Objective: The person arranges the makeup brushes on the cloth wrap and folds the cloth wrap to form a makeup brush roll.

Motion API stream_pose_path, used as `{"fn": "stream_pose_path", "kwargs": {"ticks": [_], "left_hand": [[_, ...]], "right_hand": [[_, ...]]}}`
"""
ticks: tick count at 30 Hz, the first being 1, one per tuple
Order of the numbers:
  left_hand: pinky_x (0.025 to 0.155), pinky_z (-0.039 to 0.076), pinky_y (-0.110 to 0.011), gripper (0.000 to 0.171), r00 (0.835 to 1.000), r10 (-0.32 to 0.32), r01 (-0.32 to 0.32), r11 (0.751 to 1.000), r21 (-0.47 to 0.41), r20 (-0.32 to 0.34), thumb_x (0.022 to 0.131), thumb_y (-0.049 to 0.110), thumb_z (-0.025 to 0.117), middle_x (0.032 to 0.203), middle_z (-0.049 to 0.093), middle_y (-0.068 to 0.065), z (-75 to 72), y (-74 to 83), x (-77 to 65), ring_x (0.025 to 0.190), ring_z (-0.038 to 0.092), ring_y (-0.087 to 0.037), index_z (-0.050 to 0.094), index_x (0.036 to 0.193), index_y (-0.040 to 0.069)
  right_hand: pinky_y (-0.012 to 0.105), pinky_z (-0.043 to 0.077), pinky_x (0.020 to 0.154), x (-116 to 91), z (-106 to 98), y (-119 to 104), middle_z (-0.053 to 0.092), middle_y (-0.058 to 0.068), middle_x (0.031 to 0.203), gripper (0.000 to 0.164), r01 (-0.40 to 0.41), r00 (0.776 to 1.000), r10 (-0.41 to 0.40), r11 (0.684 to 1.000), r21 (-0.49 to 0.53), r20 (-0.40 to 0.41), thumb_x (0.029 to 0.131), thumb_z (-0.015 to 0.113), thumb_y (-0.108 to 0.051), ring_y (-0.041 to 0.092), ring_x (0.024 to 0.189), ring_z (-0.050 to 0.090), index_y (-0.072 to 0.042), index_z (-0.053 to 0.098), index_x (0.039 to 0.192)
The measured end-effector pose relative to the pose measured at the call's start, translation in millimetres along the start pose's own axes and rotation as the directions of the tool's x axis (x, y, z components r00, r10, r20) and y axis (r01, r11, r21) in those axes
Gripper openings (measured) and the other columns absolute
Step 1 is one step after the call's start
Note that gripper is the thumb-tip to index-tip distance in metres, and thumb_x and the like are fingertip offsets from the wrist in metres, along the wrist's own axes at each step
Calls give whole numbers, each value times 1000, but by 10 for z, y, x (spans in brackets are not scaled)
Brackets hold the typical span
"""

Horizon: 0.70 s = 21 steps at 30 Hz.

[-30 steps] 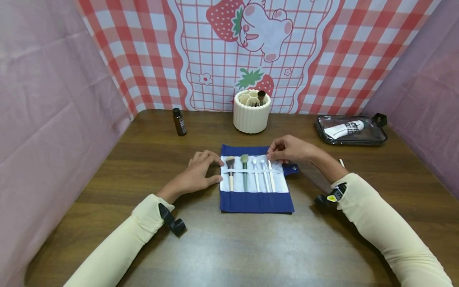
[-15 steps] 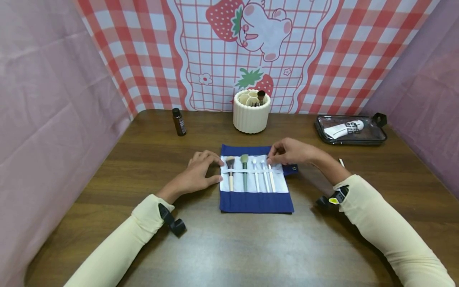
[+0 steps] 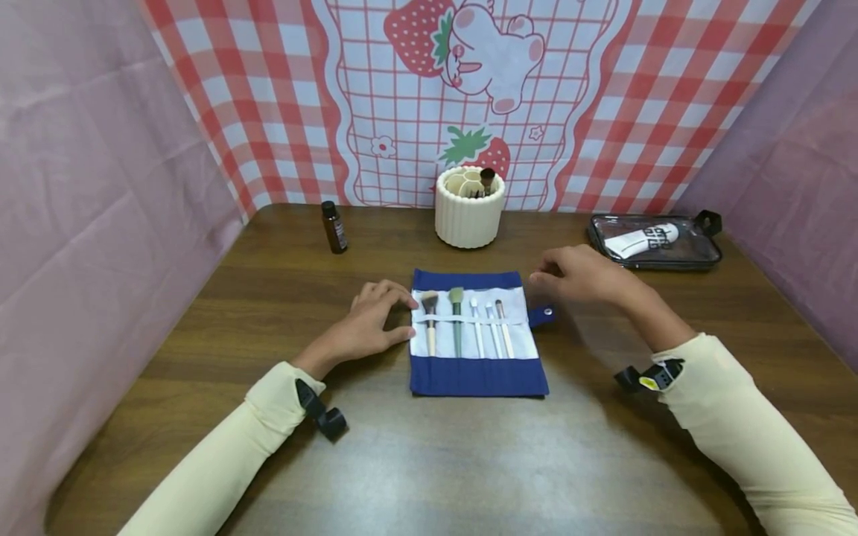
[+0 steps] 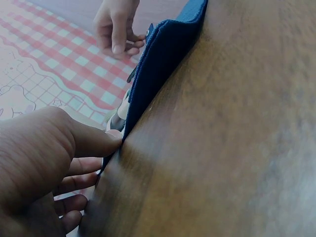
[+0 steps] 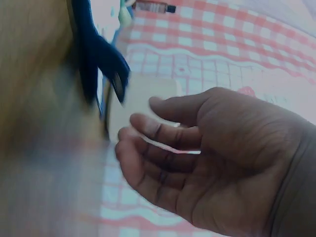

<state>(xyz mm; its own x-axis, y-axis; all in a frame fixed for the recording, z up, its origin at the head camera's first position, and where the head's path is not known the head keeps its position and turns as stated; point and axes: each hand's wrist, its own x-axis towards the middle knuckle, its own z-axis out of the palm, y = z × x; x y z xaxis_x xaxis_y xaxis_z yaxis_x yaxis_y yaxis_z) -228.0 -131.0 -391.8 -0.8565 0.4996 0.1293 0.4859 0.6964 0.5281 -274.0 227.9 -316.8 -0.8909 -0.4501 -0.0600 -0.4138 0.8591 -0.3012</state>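
A blue fabric brush roll (image 3: pixel 479 378) lies unrolled on the table. Under its white elastic band sit a fluffy makeup brush (image 3: pixel 430 304), a green-handled brush (image 3: pixel 457 301) and several slim brushes, the rightmost a slim brush with a dark tip (image 3: pixel 504 327). My left hand (image 3: pixel 367 324) rests at the roll's left edge, thumb and fingertips touching it; in the left wrist view the thumb (image 4: pixel 94 138) lies along that edge. Beyond the roll's right side, my right hand (image 3: pixel 583 274) is in the air, fingers loosely curled around nothing, near the snap strap (image 3: pixel 541 316).
Behind the roll stands a cream ribbed holder (image 3: pixel 468 219) with a dark brush in it. A small brown bottle (image 3: pixel 334 227) is at back left. A clear black-edged pouch (image 3: pixel 693 249) holding a white tube lies at back right. Patterned cloth hangs behind.
My right hand has let go of the rightmost slim brush and moved right and slightly back, uncovering the brush's tip. The left hand stays at the roll's left edge.
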Motion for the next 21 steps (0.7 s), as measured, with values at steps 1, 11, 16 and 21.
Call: {"fn": "stream_pose_path", "kwargs": {"ticks": [1,11,16,21], "left_hand": [[96,20,-49,37,1000,1,-1,1000,-1,0,85,37,65,128,40,3,-1,2,0,124,24,-23,54,117,22],[97,19,-49,37,1000,15,-15,1000,0,3,85,37,65,127,41,3,5,3,1,123,24,-23,54,116,22],[97,18,-50,36,1000,19,-19,1000,-4,-4,85,35,66,128,41,2,-10,-2,3,124,23,-24,54,117,21],[98,19,-50,36,1000,8,-8,1000,4,-4,85,36,65,127,41,3,-1,6,2,124,24,-23,55,116,21]], "right_hand": [[33,43,58,-35,-30,32,61,2,77,22,-22,1000,21,999,-26,-14,91,58,-31,16,67,53,-10,64,93],[40,39,55,-424,-286,562,54,-1,62,20,-68,997,72,947,-314,2,85,61,-21,19,59,49,-11,60,68],[43,41,59,-558,-358,796,56,3,67,27,-153,981,185,933,-326,67,85,61,-30,24,64,52,-11,60,66],[43,43,62,-582,-288,942,57,3,64,33,-221,953,269,931,-291,137,86,61,-38,21,61,55,-9,60,69]]}}
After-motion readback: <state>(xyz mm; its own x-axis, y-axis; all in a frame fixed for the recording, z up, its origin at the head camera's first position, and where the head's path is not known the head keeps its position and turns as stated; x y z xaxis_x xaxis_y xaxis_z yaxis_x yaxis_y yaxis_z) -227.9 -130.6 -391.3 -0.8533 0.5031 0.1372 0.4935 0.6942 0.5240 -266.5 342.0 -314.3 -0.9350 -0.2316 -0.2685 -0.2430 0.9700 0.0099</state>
